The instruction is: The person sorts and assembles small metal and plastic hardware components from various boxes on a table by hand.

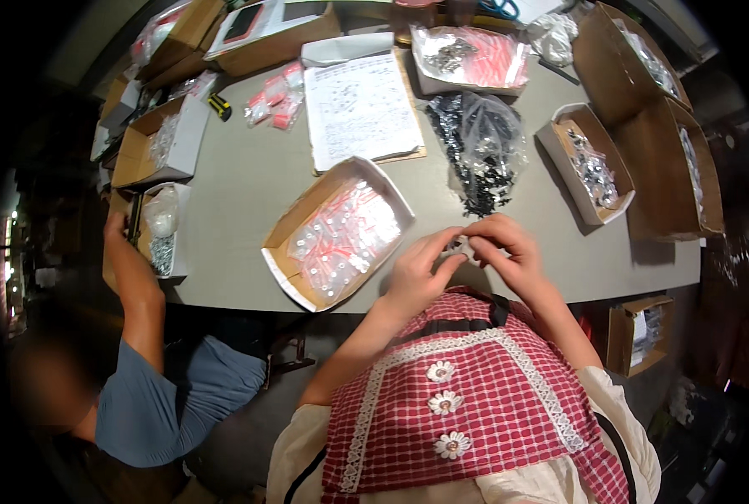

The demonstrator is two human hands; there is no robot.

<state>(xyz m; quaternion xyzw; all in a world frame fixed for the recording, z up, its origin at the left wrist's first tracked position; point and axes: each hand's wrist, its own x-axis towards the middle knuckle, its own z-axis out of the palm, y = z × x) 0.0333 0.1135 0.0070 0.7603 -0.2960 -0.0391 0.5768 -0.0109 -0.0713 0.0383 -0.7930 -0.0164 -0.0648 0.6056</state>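
Cardboard tray (284, 252) of small bags lies beside left hand (416, 277).

**Boxes, bags and paper on our table**

Just left of our hands we have an open cardboard tray (284, 244) filled with small clear bags with red strips (345, 238). Behind it lies a white printed sheet (359, 105). To its right sits a clear bag of small black parts (484, 147), and beyond that a tray of red-and-clear packets (474, 57). On our right stands a white-walled box of metal parts (589, 164); brown cartons (668, 126) flank it.
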